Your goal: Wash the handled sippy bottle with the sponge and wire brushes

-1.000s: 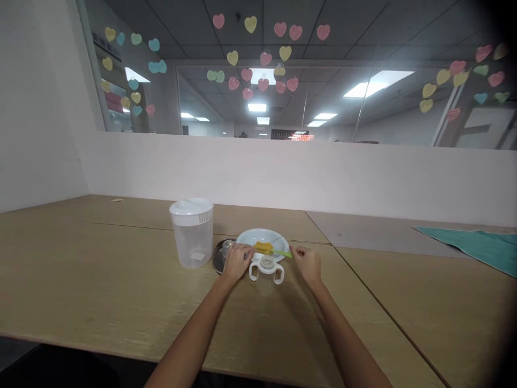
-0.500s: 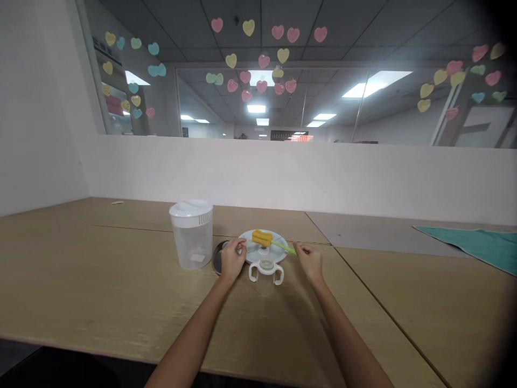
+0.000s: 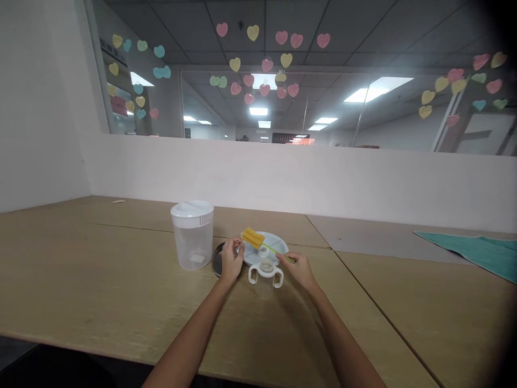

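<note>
In my right hand (image 3: 299,268) is the thin green handle of a sponge bottle brush (image 3: 253,237). Its yellow sponge head points left, above a white divided plate (image 3: 280,242). My left hand (image 3: 231,262) is closed at the tip of the sponge, thumb and fingers together. Whatever it pinches there is too small and pale to make out. A clear baby bottle (image 3: 265,283) with a white two-handled collar stands uncapped between my wrists. On the plate, behind the bottle, lies a small white ring-like part (image 3: 263,251).
Left of the plate stands a tall translucent container (image 3: 193,240) with a white lid. A dark round dish (image 3: 217,262) lies beside it, partly behind my left hand. A teal cloth (image 3: 476,250) is spread at the far right. A low wall with a window closes off the table's back.
My right hand has moved left along the handle side, carrying the brush left. The sponge head now tilts down to the right, its tip at my left fingers.
</note>
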The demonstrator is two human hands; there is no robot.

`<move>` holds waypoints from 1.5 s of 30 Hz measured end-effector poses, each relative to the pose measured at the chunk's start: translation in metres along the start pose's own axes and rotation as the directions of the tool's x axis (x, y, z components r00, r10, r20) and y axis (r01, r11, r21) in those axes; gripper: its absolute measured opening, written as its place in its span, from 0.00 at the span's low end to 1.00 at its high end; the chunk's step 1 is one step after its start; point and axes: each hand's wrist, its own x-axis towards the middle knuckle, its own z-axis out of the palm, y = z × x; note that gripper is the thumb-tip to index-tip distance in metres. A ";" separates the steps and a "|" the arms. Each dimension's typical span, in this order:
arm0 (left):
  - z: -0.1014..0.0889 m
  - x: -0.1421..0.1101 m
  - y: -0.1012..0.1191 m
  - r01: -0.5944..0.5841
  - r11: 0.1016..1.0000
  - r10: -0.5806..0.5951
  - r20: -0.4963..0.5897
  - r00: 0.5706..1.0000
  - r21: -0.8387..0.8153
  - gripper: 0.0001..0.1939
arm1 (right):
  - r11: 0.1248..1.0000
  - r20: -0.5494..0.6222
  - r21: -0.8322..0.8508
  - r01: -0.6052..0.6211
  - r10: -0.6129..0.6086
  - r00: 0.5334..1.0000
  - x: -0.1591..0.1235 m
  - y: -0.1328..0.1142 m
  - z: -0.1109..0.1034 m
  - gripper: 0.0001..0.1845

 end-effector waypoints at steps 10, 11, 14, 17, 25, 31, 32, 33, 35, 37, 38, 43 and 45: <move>0.001 0.000 0.000 0.055 0.993 -0.049 0.061 0.997 -0.101 0.09 | 0.994 -0.139 -0.107 0.033 -0.048 0.989 -0.001 -0.002 -0.005 0.28; 0.000 0.000 0.001 0.057 0.993 -0.050 0.065 0.997 -0.100 0.09 | 0.989 -0.171 -0.148 0.022 -0.048 0.984 -0.001 -0.001 -0.005 0.28; -0.001 -0.001 0.007 0.052 0.994 -0.043 0.087 0.995 -0.094 0.07 | 0.962 -0.250 -0.274 -0.013 -0.059 0.966 -0.002 0.001 -0.004 0.29; -0.001 -0.004 0.013 0.021 1.000 -0.021 0.117 0.993 0.002 0.06 | 0.978 -0.186 -0.209 0.014 -0.054 0.981 -0.002 0.000 -0.003 0.29; -0.002 -0.005 0.013 0.063 0.994 -0.061 -0.026 0.998 0.090 0.08 | 0.996 -0.063 0.086 -0.014 0.020 0.998 -0.001 -0.007 -0.004 0.24; -0.003 -0.004 0.013 0.096 0.987 -0.087 -0.070 0.994 0.127 0.08 | 0.952 -0.021 0.248 -0.177 0.188 0.982 -0.001 -0.003 0.000 0.25; -0.003 -0.004 0.013 0.096 0.987 -0.087 -0.073 0.994 0.132 0.08 | 0.939 -0.013 0.281 -0.198 0.210 0.978 -0.001 -0.003 0.001 0.25; -0.003 -0.004 0.013 0.094 0.986 -0.084 -0.074 0.994 0.135 0.09 | 0.924 -0.003 0.315 -0.215 0.228 0.974 -0.001 -0.003 0.002 0.26; -0.004 -0.003 0.013 0.088 0.986 -0.078 -0.076 0.994 0.140 0.09 | 0.890 0.021 0.387 -0.241 0.253 0.967 -0.001 -0.002 0.002 0.26; -0.004 -0.003 0.011 0.091 0.985 -0.078 -0.093 0.993 0.146 0.08 | 0.847 0.034 0.472 -0.243 0.258 0.965 -0.001 -0.003 -0.001 0.25; -0.004 -0.002 0.009 0.097 0.984 -0.081 -0.105 0.991 0.149 0.08 | 0.826 0.026 0.515 -0.229 0.252 0.967 -0.001 -0.004 -0.003 0.24; -0.006 0.000 0.002 0.129 0.979 -0.107 -0.140 0.984 0.156 0.07 | 0.820 -0.015 0.545 -0.175 0.218 0.976 -0.002 -0.009 -0.013 0.24; -0.006 -0.002 0.003 0.116 0.981 -0.097 -0.121 0.988 0.158 0.07 | 0.888 0.006 0.418 -0.192 0.209 0.978 -0.002 -0.009 -0.011 0.25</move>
